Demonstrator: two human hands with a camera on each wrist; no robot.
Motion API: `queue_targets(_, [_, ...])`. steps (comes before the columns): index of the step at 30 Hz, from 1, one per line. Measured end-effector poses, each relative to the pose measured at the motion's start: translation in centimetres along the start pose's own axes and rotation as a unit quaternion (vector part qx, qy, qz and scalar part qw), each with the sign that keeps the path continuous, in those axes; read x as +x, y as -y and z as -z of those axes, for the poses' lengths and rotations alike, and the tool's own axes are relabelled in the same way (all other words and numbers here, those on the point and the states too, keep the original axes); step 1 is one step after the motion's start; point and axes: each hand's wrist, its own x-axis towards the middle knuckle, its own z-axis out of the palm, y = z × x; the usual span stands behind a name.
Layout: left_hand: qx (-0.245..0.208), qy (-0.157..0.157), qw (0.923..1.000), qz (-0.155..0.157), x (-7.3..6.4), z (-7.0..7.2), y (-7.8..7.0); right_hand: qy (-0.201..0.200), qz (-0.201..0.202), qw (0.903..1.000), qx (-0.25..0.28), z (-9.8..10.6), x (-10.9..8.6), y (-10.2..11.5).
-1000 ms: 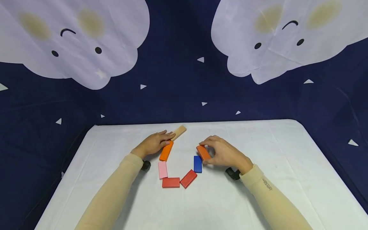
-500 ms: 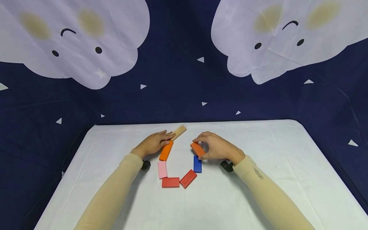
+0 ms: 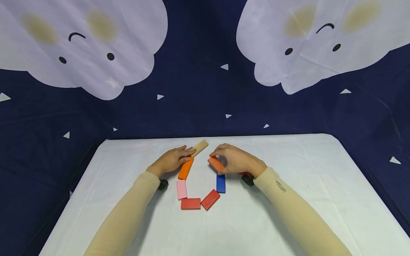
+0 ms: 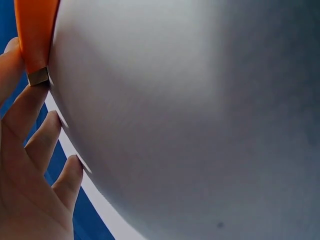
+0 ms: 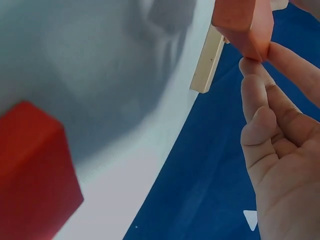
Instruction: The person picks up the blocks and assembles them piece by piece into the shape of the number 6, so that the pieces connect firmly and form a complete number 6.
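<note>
Right hand [image 3: 237, 160] pinches an orange block [image 3: 216, 164], thumb to fingers, at the blue block [image 3: 221, 184]'s far end — can't tell if blocks touch. Left hand [image 3: 173, 160] is loosely open, fingers on the plain wood block [image 3: 200, 147], thumb by the left orange block [image 3: 185, 168]; the left wrist view shows them fanned. Right wrist view shows a red block [image 5: 37, 175] large — head view catches only a sliver under the right wrist [image 3: 261, 170].

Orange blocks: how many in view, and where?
2. One orange block runs from the left hand toward the pink block; the other orange block is pinched by the right hand, near the blue block. More could be hidden beneath the hands.
</note>
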Motion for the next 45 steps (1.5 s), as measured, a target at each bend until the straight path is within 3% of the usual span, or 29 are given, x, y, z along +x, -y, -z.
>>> queue_targets(22, [-0.002, -0.007, 1.0, -0.004, 0.2, -0.3, 0.2, 0.05, 0.01, 0.9987, 0.006, 0.3, 1.9, 0.0])
queue_targets(45, [-0.002, -0.006, 1.0, 0.003, 0.1, -0.1, 0.2, 0.114, -0.028, 0.9931, 0.004, 0.3, 2.8, 0.2])
